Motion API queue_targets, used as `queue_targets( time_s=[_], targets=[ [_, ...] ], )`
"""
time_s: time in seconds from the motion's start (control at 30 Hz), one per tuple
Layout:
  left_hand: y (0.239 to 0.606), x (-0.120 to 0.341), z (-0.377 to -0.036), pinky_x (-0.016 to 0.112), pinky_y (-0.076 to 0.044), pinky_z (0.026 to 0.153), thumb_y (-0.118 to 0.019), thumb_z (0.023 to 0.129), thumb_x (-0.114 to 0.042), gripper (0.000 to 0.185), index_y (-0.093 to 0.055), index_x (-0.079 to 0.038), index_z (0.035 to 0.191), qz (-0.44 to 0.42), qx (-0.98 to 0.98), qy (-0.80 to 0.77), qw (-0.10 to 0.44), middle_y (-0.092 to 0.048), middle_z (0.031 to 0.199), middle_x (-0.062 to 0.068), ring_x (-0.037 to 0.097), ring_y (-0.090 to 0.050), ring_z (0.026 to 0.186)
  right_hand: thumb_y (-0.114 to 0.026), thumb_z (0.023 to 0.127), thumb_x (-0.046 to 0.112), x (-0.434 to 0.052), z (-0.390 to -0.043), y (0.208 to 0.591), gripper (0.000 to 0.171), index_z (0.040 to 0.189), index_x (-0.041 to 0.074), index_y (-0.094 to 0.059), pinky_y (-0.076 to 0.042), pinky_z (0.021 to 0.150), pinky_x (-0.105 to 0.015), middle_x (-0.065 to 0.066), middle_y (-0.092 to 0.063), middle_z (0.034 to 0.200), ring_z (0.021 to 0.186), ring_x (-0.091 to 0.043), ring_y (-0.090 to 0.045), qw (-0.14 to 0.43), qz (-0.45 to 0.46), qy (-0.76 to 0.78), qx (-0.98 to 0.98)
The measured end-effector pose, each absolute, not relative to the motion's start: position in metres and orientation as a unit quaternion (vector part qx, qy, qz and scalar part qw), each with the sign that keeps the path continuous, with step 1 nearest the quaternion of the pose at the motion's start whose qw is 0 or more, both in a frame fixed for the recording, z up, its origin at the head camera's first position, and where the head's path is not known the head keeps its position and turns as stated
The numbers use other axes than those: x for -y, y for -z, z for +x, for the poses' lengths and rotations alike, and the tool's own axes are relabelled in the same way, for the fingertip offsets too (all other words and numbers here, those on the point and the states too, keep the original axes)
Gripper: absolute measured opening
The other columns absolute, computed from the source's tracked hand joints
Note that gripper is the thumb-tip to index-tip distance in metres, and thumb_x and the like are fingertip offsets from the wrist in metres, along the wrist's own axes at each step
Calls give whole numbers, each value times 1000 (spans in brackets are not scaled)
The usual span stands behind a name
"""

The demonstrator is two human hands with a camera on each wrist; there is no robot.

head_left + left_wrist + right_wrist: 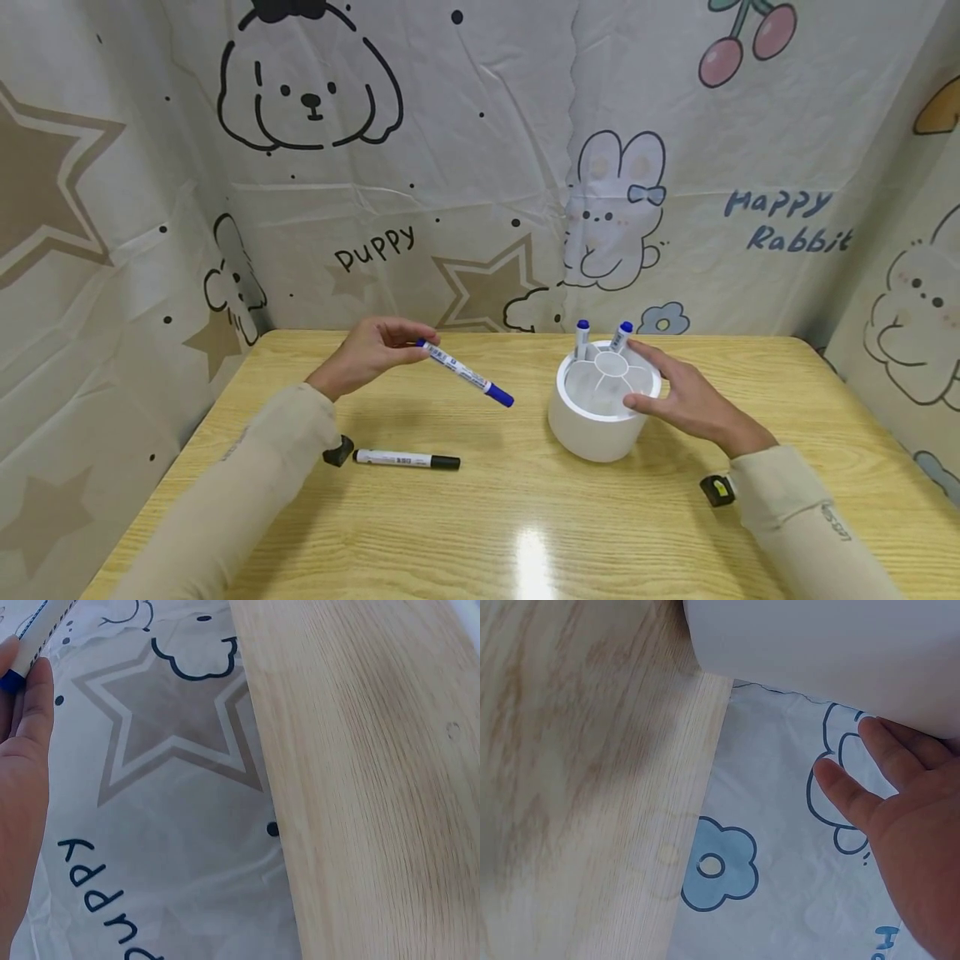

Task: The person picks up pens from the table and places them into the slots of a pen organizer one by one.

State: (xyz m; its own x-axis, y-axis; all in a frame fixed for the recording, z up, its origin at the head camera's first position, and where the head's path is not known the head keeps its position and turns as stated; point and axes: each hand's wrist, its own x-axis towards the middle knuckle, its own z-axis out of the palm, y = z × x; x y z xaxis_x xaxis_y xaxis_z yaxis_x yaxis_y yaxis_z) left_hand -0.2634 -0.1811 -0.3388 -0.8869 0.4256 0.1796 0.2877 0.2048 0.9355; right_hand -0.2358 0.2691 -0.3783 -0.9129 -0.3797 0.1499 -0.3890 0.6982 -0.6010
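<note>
A blue-capped white marker (468, 374) is pinched at its upper end by my left hand (372, 354), raised over the table's left half. It slants down to the right, its blue cap lowest. In the left wrist view the fingers hold the marker (34, 645) near its blue end. My right hand (693, 397) rests at the right side of a round white pen holder (597, 435), thumb over the rim. The right wrist view shows fairly straight fingers against the holder's wall (832, 652). Two blue-tipped markers (581, 340) (621, 336) stand in its rear compartments.
A black-capped marker (405, 459) lies on the wooden table (480, 517), in front of the left hand. Behind the table's back edge hangs a printed cloth (480, 167), with more cloth at both sides.
</note>
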Motion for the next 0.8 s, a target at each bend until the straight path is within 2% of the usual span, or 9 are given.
queue_targets(
  time_s=[0.2, 0.53, 0.8],
  targets=[
    [336, 170, -265, 31, -57, 86, -71, 90, 4, 28, -68, 9, 117, 243, -762, -597, 55, -71, 113, 17, 17, -69, 97, -72, 91, 39, -269, -235, 377, 88, 157, 5, -26, -31, 103, -73, -28, -31, 156, 136, -53, -36, 7, 206, -324, 923],
    [330, 153, -268, 33, -58, 84, -71, 90, 3, 27, -69, 8, 116, 257, -755, -602, 45, -68, 115, 25, 18, -69, 93, -73, 90, 40, -269, -234, 376, 89, 158, 5, -26, -32, 102, -73, -28, -32, 156, 136, -53, -37, 6, 205, -321, 924],
    [326, 135, -270, 35, -58, 85, -70, 90, 6, 25, -69, 10, 115, 271, -740, -615, 41, -70, 112, 22, 18, -70, 93, -74, 90, 39, -268, -234, 375, 89, 157, 4, -27, -33, 103, -72, -28, -32, 155, 136, -52, -37, 7, 207, -324, 923]
  ],
)
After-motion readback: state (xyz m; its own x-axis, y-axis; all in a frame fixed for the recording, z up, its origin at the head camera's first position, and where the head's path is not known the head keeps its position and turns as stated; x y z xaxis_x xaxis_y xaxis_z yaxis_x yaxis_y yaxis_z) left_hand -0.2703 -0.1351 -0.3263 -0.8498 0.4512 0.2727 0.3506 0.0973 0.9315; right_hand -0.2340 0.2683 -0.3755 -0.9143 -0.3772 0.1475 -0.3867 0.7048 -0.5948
